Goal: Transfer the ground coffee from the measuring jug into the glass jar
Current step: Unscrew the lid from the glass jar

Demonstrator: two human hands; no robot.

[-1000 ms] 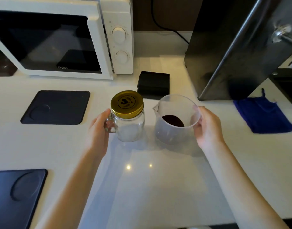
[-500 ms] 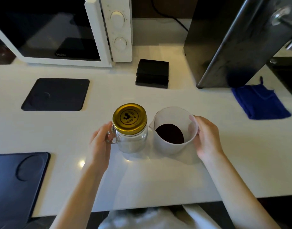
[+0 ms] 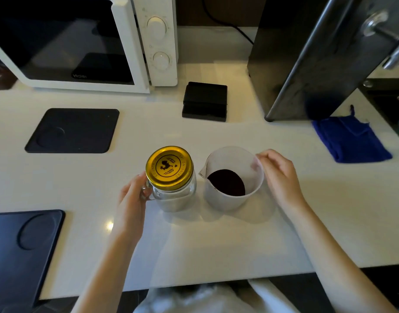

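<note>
- A person's left hand [image 3: 132,195] stays wrapped around the handle of the glass jar [image 3: 173,193], which stands upright on the white table [image 3: 216,240], its gold lid [image 3: 169,168] still screwed on.
- The right hand [image 3: 278,175], a second ago cupped against the measuring jug [image 3: 233,179], now pinches only its far rim with loosely curled fingers.
- Jar and jug now sit nearer the table's front edge, just beside each other.
- Ground coffee [image 3: 226,182] remains in the jug; by all appearances, the lid must come off before pouring.
</note>
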